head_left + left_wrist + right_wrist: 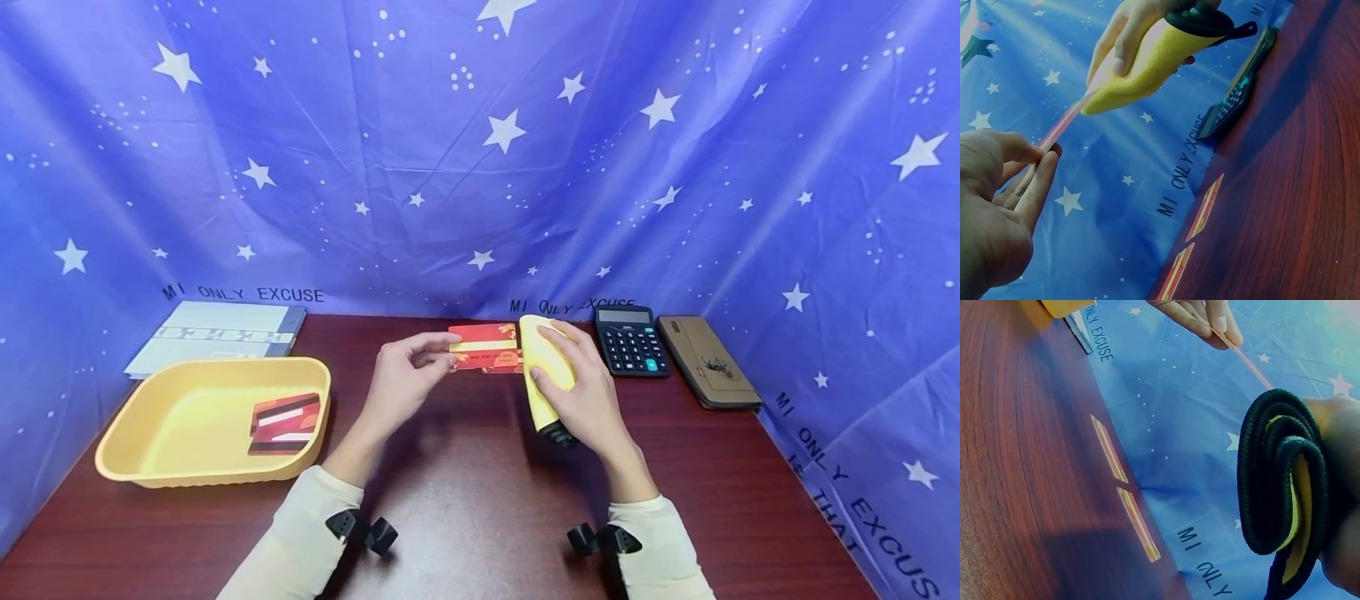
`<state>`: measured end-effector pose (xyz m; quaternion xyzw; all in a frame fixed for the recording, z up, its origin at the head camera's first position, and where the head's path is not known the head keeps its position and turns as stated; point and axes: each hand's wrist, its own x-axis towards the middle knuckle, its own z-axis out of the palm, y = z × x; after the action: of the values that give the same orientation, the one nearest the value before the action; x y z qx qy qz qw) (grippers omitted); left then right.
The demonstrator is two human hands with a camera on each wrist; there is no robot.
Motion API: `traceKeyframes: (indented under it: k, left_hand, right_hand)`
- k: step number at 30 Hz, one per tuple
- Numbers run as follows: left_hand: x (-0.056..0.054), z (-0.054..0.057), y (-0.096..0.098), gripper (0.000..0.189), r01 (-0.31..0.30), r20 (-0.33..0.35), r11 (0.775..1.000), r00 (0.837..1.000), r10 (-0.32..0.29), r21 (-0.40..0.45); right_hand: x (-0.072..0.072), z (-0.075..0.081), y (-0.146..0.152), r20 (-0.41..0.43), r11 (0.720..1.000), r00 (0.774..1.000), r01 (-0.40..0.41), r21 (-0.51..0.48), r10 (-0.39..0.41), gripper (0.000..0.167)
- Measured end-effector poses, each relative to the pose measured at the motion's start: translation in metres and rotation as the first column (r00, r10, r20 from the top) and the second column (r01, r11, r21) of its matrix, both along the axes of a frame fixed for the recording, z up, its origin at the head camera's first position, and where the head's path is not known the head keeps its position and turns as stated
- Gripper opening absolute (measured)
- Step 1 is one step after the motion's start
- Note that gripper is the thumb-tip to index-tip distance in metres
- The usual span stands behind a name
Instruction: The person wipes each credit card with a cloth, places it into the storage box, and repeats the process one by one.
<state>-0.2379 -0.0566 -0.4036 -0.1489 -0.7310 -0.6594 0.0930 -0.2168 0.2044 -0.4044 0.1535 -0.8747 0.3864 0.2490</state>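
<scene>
Reddish tabletop [472,517] is spreading nearest. At centre, the left hand [401,379] is pinching a red card [480,346], the right hand [592,396] gripping yellow cloth [1157,62] at its right end. Farther, wrist views are showing two flat cards [1205,205], mostly hidden in the head view.

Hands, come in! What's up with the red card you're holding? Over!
Left hand: pinching red card. Right hand: gripping folded yellow cloth. Cloth hides card's far end from left hand. Over.
</scene>
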Motion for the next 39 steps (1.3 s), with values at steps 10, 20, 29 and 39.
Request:
traceKeyframes:
  k: [10,20,29,39]
  left_hand:
    - [-0.0025,-0.0013,-0.0023,0.025,0.016,0.009,1.000,1.000,-0.016,-0.015]
    - [-0.0046,-0.0015,-0.0065,0.028,0.009,-0.036,1.000,0.999,-0.010,-0.025]
    - [-0.0038,-0.0018,-0.0064,0.021,-0.018,-0.062,1.000,0.998,0.017,-0.008]
    - [-0.0047,-0.0016,-0.0062,0.012,-0.168,-0.130,0.985,0.978,0.162,-0.042]
  right_hand:
    - [0.0005,0.0014,-0.0008,0.004,1.000,1.000,-0.011,-0.008,0.011,0.059]
    - [0.0000,0.0009,0.0000,-0.009,1.000,1.000,-0.008,-0.016,0.008,0.061]
    - [0.0002,0.0012,0.0003,-0.009,1.000,1.000,-0.013,-0.028,0.013,0.061]
    - [0.0008,0.0022,0.0004,0.008,1.000,1.000,-0.010,-0.028,0.010,0.060]
